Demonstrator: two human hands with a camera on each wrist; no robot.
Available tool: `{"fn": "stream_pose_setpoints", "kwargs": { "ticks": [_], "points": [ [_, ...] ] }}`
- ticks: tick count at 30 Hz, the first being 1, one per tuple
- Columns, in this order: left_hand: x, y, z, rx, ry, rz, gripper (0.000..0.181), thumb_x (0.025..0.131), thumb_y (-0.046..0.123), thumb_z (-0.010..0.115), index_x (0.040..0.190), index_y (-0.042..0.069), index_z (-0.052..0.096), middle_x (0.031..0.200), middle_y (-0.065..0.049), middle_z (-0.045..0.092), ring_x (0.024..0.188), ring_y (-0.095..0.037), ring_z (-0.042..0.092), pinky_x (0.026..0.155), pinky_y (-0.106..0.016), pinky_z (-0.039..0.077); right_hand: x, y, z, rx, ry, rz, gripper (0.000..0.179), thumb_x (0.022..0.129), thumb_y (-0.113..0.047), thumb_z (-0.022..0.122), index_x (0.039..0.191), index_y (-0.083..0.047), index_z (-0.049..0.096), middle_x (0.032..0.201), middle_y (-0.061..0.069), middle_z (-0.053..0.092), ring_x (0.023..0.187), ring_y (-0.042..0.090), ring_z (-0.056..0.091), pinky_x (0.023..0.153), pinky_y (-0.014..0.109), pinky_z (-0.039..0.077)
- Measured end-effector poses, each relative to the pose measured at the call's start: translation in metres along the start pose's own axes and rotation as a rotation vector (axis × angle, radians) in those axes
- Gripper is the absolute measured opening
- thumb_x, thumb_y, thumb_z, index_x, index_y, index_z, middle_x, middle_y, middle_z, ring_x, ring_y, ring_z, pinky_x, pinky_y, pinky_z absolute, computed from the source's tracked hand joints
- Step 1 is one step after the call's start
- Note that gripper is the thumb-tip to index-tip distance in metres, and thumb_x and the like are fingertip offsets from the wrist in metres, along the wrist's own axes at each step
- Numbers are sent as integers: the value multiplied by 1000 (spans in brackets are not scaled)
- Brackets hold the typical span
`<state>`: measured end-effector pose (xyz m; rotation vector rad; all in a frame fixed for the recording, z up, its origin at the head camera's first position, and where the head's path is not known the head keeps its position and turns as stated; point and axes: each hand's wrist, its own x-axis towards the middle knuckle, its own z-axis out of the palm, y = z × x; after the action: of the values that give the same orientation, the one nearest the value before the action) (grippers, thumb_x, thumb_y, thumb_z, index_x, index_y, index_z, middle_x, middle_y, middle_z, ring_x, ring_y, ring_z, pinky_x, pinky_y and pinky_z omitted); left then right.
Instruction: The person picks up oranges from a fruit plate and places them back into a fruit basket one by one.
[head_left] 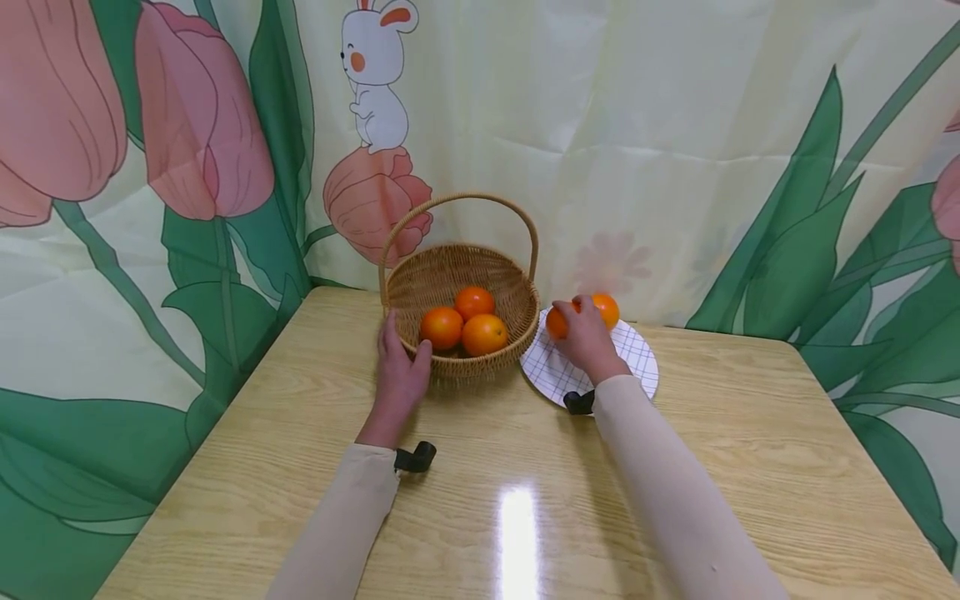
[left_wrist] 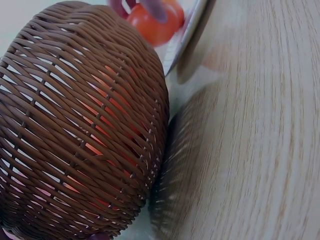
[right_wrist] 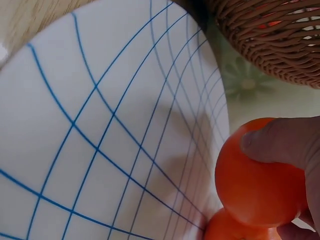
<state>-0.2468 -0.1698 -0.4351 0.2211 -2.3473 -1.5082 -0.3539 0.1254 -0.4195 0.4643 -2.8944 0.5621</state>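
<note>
A wicker basket (head_left: 491,363) with a tall handle stands at the back of the table, several oranges (head_left: 484,335) inside it. My left hand (head_left: 402,377) rests on the basket's left side, thumb at the front rim and fingers along the outer wall. Over the white plate with blue grid lines (head_left: 551,379), my right hand (head_left: 588,340) grips an orange (right_wrist: 260,180), the thumb pressed on its skin in the right wrist view. Another orange (head_left: 606,309) sits at the back of the plate, partly behind the hand.
The wooden table (head_left: 480,467) runs up to a curtain (head_left: 630,167) printed with tulips and a rabbit, close behind the basket and plate. The plate's left edge lies right beside the basket. Black wrist cameras (head_left: 417,457) stick out from both sleeves.
</note>
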Motion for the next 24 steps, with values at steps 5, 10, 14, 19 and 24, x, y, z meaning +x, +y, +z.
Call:
{"fn": "stream_pose_setpoints", "kwargs": {
  "ticks": [5, 10, 14, 19, 24],
  "points": [
    [0, 1, 0, 6, -7, 3, 76, 95, 35, 50, 156, 22, 6, 160, -12, 11, 142, -39, 28, 114, -55, 27, -4, -5, -7, 27, 25, -8, 66, 81, -17, 74, 141, -14, 47, 141, 24, 32, 124, 45, 39, 96, 58, 45],
    [0, 0, 0, 6, -7, 1, 77, 95, 35, 51, 156, 23, 6, 160, -13, 12, 142, -39, 29, 114, -55, 28, -9, -10, -14, 35, 36, -12, 66, 82, -19, 74, 141, -15, 47, 140, 23, 33, 122, 43, 40, 97, 57, 46],
    [1, -1, 0, -3, -6, -3, 77, 95, 35, 51, 156, 24, 6, 160, -12, 12, 141, -39, 29, 114, -54, 28, -11, -13, -20, 50, 56, -16, 65, 81, -20, 75, 140, -16, 48, 140, 22, 33, 122, 42, 41, 97, 58, 45],
    [2, -4, 1, -18, -6, -2, 77, 95, 32, 52, 156, 23, 6, 160, -12, 11, 142, -38, 27, 114, -54, 28, -14, -16, -26, 61, 83, -35, 65, 80, -20, 76, 140, -16, 49, 138, 23, 34, 120, 44, 42, 95, 58, 45],
    [1, -4, 2, -16, -1, 13, 76, 95, 31, 52, 156, 22, 7, 160, -13, 12, 142, -37, 28, 114, -54, 28, -19, -19, -34, 93, 114, -43, 66, 80, -20, 76, 139, -16, 48, 137, 23, 35, 117, 45, 45, 94, 59, 47]
  ]
}}
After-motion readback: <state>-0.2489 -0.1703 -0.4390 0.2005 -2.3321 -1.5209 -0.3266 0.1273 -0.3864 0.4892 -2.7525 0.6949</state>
